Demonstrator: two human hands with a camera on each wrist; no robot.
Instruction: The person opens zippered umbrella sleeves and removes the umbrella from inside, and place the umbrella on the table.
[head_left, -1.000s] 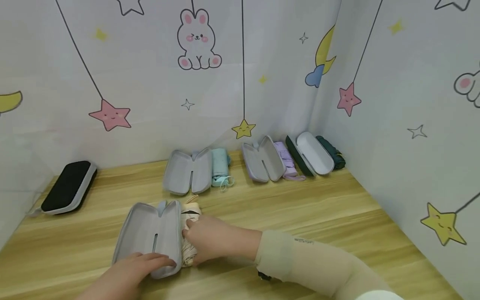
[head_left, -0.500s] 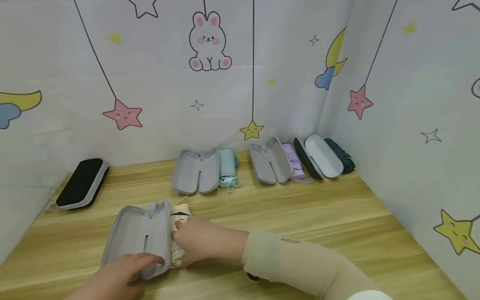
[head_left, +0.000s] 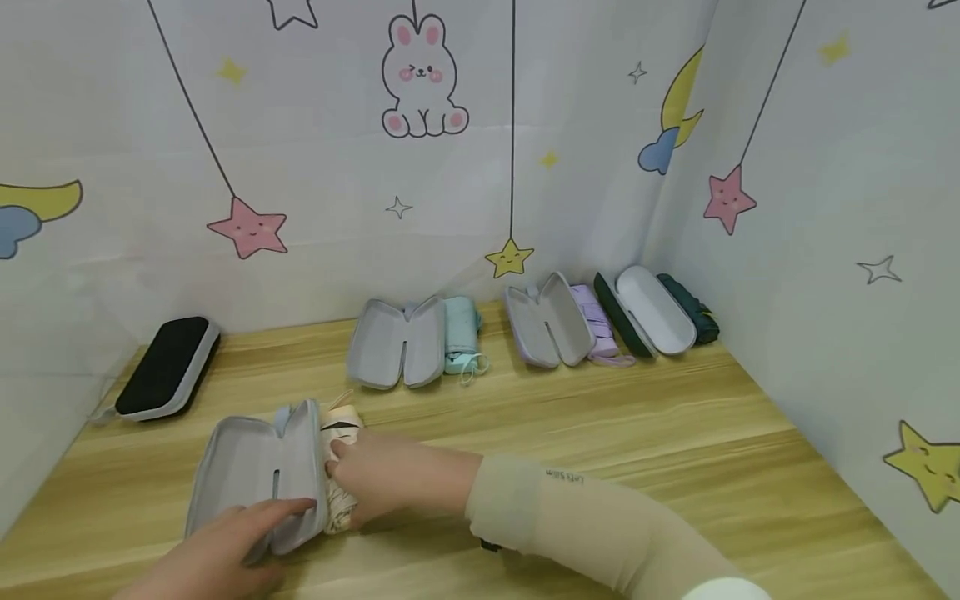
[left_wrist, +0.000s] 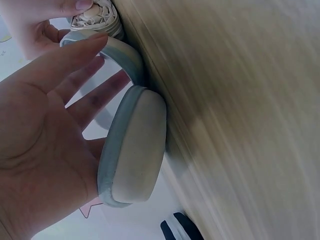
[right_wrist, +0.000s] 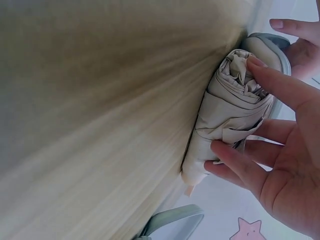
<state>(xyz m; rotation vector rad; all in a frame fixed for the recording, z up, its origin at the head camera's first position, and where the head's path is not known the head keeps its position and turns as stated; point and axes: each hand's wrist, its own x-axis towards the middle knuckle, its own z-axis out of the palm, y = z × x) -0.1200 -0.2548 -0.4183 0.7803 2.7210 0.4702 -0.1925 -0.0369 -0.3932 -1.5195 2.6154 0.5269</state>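
In the head view, a light grey zip case (head_left: pixel 238 458) lies unfolded at the front left of the table, its two halves parted. My left hand (head_left: pixel 213 546) reaches into its near end, thumb and fingers straight against the halves, as the left wrist view also shows. A cream folded umbrella (right_wrist: pixel 225 112) lies right along the case's right side. Around it curl the fingers and thumb of my right hand (head_left: pixel 386 475). The thumb sits on the umbrella's bunched end in the right wrist view, with the fingertips along its side.
Behind stand a grey unfolded case (head_left: pixel 371 342) beside a mint umbrella (head_left: pixel 461 329), a lilac-edged case (head_left: pixel 536 329) beside a lilac umbrella (head_left: pixel 595 321), and a dark green case (head_left: pixel 656 312) beside a dark green umbrella (head_left: pixel 688 308). A closed black case (head_left: pixel 161 367) lies left.
The unfolded case and the cream umbrella have slid left together across the table, with both hands moving along. The head view has turned slightly left.
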